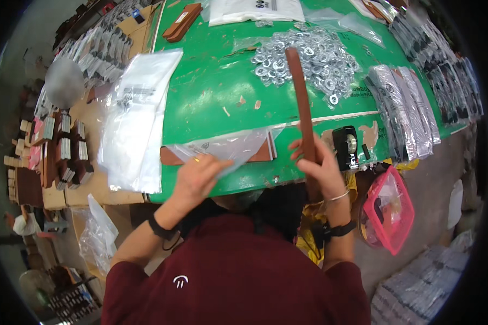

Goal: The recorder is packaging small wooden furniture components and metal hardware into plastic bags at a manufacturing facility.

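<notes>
My right hand [321, 165] is closed around a long, flat brown strip [300, 89], held upright over the table's front edge with its top end reaching the pile of small metal parts. A clear plastic bag [222, 149] lies near the front edge, over another brown piece [263, 153] whose ends show on both sides. Fingers pinched, my left hand [198, 176] grips the bag's near edge. Whether the brown piece is inside the bag or under it, I cannot tell.
Small bagged metal rings [314, 54] are heaped on the green table [200, 108]. White plastic bags [135, 124] lie left; a black tape dispenser [346, 146] and wrapped bundles [398, 108] are right. A pink basket [404, 216] stands below the table. Brown strips [183, 23] lie far left.
</notes>
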`<state>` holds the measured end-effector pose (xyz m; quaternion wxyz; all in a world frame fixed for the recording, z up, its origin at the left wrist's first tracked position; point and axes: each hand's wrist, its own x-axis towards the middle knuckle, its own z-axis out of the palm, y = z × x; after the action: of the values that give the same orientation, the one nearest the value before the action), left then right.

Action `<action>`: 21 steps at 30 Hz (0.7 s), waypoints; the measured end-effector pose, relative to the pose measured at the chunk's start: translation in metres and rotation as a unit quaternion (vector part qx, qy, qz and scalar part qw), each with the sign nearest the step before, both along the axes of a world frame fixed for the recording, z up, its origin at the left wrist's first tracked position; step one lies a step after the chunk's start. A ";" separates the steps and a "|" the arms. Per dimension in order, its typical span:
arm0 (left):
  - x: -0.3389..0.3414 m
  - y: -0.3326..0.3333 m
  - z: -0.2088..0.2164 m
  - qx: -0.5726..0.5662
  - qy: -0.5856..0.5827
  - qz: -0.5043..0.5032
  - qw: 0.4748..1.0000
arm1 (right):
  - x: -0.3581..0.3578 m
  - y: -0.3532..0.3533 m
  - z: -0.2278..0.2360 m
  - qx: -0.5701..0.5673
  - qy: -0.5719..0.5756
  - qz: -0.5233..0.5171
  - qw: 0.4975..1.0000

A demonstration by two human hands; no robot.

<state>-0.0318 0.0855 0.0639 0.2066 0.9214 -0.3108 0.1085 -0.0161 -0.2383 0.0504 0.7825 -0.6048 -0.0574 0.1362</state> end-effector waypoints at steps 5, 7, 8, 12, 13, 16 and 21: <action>-0.031 -0.005 -0.045 -0.021 -0.021 0.004 1.000 | 0.036 0.048 0.054 -0.267 -0.339 -0.006 0.902; -0.033 -0.010 -0.053 -0.035 -0.031 0.013 0.999 | 0.039 0.071 0.068 -0.318 -0.357 0.031 0.878; -0.033 -0.011 -0.055 -0.040 -0.033 0.021 0.998 | 0.039 0.083 0.073 -0.365 -0.370 0.060 0.852; -0.035 -0.012 -0.067 -0.029 -0.060 0.025 0.997 | 0.043 0.122 0.044 -0.443 -0.426 0.117 0.780; -0.038 -0.013 -0.071 -0.029 -0.069 0.021 0.997 | 0.046 0.130 0.024 -0.441 -0.450 0.123 0.767; -0.040 -0.013 -0.065 -0.033 -0.034 -0.007 0.999 | 0.049 0.140 -0.022 -0.509 -0.446 0.172 0.716; -0.046 0.016 -0.051 -0.132 -0.005 0.026 0.991 | 0.049 0.144 -0.020 -0.507 -0.421 0.179 0.730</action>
<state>-0.0783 0.1011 0.0133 0.3217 0.8934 -0.2707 0.1585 0.0329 -0.0941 0.0301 0.2163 -0.8858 -0.4104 0.0139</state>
